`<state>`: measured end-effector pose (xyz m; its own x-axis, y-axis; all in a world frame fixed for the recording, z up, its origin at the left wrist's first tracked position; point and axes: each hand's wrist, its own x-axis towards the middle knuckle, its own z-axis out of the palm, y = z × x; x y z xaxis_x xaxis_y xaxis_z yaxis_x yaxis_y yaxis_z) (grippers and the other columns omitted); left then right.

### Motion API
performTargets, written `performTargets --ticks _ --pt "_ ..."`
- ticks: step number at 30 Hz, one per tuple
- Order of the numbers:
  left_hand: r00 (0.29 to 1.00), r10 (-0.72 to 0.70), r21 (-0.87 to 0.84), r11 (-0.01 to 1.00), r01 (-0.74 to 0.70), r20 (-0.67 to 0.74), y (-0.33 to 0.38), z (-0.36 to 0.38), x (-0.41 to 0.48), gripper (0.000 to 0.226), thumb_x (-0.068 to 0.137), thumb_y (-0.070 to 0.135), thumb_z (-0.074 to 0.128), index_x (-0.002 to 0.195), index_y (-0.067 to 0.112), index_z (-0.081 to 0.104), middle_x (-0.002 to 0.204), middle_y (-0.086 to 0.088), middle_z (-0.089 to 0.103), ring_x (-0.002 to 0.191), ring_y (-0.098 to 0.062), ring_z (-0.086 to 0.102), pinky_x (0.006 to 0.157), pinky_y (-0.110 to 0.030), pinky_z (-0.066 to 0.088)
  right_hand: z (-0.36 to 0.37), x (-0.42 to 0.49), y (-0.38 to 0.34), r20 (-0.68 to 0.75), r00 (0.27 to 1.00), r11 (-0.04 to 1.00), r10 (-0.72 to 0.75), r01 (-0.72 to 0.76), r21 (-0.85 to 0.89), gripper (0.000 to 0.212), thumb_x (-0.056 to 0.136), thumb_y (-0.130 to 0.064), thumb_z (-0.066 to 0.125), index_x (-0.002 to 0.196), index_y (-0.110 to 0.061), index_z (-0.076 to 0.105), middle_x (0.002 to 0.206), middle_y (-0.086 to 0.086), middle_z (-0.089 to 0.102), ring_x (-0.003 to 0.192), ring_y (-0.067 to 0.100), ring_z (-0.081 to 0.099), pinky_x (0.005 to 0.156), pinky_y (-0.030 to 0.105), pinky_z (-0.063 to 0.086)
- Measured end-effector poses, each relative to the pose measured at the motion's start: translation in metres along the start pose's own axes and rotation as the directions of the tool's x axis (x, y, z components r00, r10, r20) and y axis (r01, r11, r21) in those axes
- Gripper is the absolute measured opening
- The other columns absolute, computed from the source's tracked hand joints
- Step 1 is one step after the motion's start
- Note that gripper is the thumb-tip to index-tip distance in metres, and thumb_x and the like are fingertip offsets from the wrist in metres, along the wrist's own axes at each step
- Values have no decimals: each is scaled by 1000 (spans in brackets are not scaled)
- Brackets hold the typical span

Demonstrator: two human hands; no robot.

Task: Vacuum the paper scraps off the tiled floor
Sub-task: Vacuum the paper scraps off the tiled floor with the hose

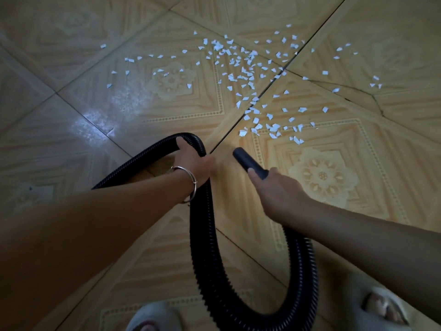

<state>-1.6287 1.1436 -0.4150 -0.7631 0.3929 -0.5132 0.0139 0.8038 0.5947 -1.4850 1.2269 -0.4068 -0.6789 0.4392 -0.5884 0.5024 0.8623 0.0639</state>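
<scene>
The right hand (pixel 279 189) is wrapped round the back end of the smooth black nozzle (pixel 248 161), fingers curled under it and one digit lying straight along its top. The nozzle points forward and a little left, its open mouth near the closest scraps but apart from them. Whether the tip touches the tiles I cannot tell from here.

The left hand (pixel 191 163) grips the ribbed black hose (pixel 207 259) at the crest of a loop, the thumb hooked over the top and the fingers closed round the far side. A thin metal bangle (pixel 191 185) hangs on that wrist.

From under the right hand the hose drops toward the person's feet and bends in a deep U near the bottom edge of the view. It then climbs to the left hand, arches over and runs down to the left behind the forearm.

The paper scraps (pixel 241 65) are small white torn bits, lying scattered on the floor (pixel 334 211) ahead of both hands. They are thickest along a dark grout line and around the spot where four tiles meet, with loose strays out to the left and right. The tiles are yellowish with a flower medallion in each. A crack (pixel 358 91) runs through the tile on the far right, and a pale patch of glare (pixel 95 123) sits on the left. Two light slippers show at the bottom, the left slipper (pixel 152 316) beside the hose bend and the right slipper (pixel 381 306) in the corner.
</scene>
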Motion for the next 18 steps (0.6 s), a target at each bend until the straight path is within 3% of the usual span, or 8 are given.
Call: performTargets --ticks 3,5,8,13,18 --pt "1000 -13 6 1000 13 4 27 6 11 84 93 23 50 147 7 -11 144 -19 34 124 -33 42 97 -35 37 -10 16 27 -21 994 993 111 -111 28 71 94 -10 50 151 -19 10 118 17 42 78 24 45 64 32 40" --pt "1000 -8 14 1000 8 -10 39 8 20 82 90 22 52 148 5 -4 136 -19 44 117 -33 49 88 -34 41 -15 24 35 -33 993 993 116 -115 32 69 94 -10 51 151 -18 13 117 17 43 82 26 50 64 33 40" --pt "999 -9 27 1000 10 -34 52 13 31 78 85 20 53 144 1 7 122 -18 57 107 -32 56 77 -32 41 -25 33 38 -20 1000 1000 10 -10 15 67 93 -8 52 149 -16 17 116 17 44 84 26 49 65 33 39" --pt "997 -64 17 998 65 -50 66 25 33 74 84 25 55 140 0 14 115 -16 61 102 -31 58 78 -34 44 -49 34 68 49 984 972 -172 178 -152 64 94 -3 47 150 -12 17 123 16 45 84 20 34 68 31 36" --pt "995 -91 -1 996 91 -35 99 43 24 74 86 22 54 141 -2 11 114 -14 57 97 -28 55 75 -31 41 -55 18 113 131 981 973 -146 167 -163 55 91 -1 49 142 -10 28 120 15 47 80 21 32 66 32 35"
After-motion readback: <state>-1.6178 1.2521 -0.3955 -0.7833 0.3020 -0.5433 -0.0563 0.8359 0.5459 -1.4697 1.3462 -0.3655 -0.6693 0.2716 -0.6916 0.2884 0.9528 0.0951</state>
